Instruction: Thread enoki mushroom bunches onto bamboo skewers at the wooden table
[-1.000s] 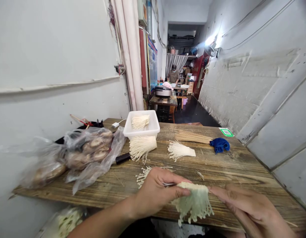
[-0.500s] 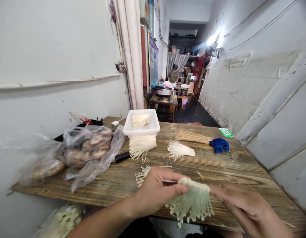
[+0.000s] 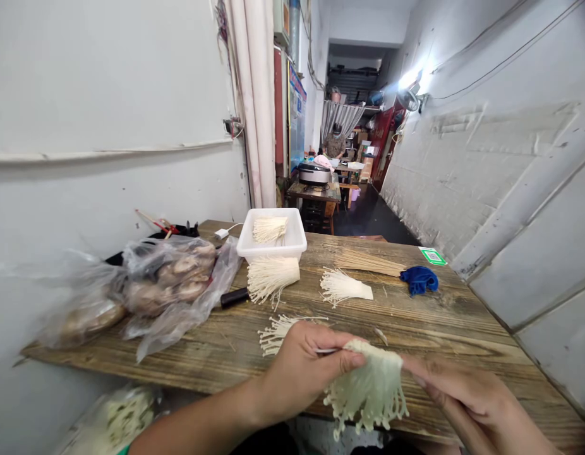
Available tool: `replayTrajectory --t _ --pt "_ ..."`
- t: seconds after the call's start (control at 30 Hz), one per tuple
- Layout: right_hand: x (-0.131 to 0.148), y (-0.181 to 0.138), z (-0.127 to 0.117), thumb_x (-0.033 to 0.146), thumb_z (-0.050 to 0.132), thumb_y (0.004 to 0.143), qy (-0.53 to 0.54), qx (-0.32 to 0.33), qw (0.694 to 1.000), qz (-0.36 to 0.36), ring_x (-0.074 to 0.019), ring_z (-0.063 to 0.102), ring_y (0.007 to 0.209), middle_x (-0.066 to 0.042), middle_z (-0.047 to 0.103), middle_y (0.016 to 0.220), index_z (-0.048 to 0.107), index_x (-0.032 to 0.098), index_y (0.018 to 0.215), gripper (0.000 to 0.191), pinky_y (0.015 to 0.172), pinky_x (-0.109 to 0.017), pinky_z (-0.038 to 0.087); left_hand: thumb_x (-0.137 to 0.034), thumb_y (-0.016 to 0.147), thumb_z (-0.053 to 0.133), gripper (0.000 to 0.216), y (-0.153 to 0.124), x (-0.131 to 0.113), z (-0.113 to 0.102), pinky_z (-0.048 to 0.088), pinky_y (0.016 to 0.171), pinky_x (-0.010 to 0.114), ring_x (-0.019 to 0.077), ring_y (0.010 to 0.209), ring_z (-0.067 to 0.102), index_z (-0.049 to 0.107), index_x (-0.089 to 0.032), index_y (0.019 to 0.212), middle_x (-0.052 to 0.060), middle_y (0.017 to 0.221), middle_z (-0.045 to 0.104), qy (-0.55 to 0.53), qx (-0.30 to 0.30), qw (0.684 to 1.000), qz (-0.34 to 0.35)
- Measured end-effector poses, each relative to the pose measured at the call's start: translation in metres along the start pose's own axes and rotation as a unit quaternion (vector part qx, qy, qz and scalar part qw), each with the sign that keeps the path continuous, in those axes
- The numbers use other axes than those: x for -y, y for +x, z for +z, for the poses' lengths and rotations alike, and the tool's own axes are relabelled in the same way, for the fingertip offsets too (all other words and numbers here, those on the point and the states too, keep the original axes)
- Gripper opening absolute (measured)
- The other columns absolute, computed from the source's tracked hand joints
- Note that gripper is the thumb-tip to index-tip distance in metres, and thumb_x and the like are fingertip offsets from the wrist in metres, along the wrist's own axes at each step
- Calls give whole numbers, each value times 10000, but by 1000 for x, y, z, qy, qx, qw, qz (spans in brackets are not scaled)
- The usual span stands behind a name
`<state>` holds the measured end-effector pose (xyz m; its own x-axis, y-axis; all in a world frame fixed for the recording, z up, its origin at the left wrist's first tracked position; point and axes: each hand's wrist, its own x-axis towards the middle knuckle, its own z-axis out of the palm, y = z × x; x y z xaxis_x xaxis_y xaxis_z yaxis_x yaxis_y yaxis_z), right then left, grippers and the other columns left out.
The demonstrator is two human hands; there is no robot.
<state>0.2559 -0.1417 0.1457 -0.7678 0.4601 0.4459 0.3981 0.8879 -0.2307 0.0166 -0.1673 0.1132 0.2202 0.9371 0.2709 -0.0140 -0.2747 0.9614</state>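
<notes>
A bunch of enoki mushrooms hangs over the front of the table, its cut base up and its caps down. My left hand pinches that base between thumb and fingers; a thin pale strip shows between them. At the bunch's right edge are the fingertips of my right hand, fingers pressed together. What they grip, if anything, is hidden. Partly behind my left hand lies another enoki bunch. Farther back rest a large bunch and a smaller one.
A white plastic tub holds more enoki. Bamboo skewers lie beside a blue cloth. To the left are a black handle and a clear bag of brown mushrooms. A person stands at a far table.
The held bunch has shifted slightly, its hanging caps swinging a little. Both hands keep nearly the same place, and the view has tilted a little.
</notes>
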Motion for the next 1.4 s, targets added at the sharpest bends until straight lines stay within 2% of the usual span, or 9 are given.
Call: replayTrajectory --t 0.17,0.3,0.43,0.57,0.67,0.77,1.03,1.23,1.4 --pt "-1 2 9 121 446 897 21 -27 999 25 -136 692 848 3 721 943 525 339 1307 472 731 -206 564 -352 795 647 278 4 1 -1 459 639 245 158 667 608 766 -142 933 54 756 729 -29 7 999 -17" --pt "-5 4 17 202 492 915 44 -3 996 71 -135 690 822 -13 726 916 642 285 1165 304 723 -206 557 -350 770 673 272 6 8 -2 462 638 239 150 653 619 768 -130 899 61 756 735 -58 29 997 -49" --pt "-6 10 18 253 493 926 51 2 994 92 -126 679 796 -4 717 879 663 270 1107 249 698 -216 540 -323 655 774 367 7 11 -4 503 701 259 180 743 665 744 -136 970 77 853 750 -32 -3 998 -57" --pt "-3 16 20 231 425 953 39 22 997 65 -126 655 740 -24 697 847 654 228 1087 266 652 -239 505 -282 681 766 337 9 7 -9 477 917 338 202 890 681 730 -188 1003 69 943 752 120 -35 992 31" --pt "-1 19 23 211 385 959 5 28 997 67 -139 646 719 -45 688 813 671 196 1017 293 653 -254 493 -278 753 716 260 17 3 -13 357 1056 390 194 916 682 723 -233 1009 50 994 745 284 34 950 129" --pt "-2 18 22 196 377 955 5 36 997 65 -137 644 722 -48 692 839 666 196 1030 299 654 -247 487 -278 852 606 183 26 -1 -16 418 978 355 163 782 692 726 -231 982 38 883 760 377 118 905 160" --pt "-13 8 16 215 377 964 45 59 993 91 -125 646 774 -15 700 903 671 252 994 298 682 -230 476 -328 926 474 286 39 -4 -17 476 707 248 151 710 655 721 -187 895 48 727 725 427 166 866 199" --pt "-19 5 28 218 354 969 44 36 995 88 -128 652 773 -16 697 896 651 239 1026 303 687 -247 477 -360 915 491 276 45 -3 -18 475 728 248 151 739 660 722 -208 929 43 781 738 425 186 871 164" --pt "-23 1 29 206 373 956 34 1 996 85 -135 673 827 -29 714 951 647 217 1079 301 720 -244 500 -498 769 652 470 50 -13 -39 479 849 301 208 977 645 653 -202 1134 71 1089 707 408 156 892 115"
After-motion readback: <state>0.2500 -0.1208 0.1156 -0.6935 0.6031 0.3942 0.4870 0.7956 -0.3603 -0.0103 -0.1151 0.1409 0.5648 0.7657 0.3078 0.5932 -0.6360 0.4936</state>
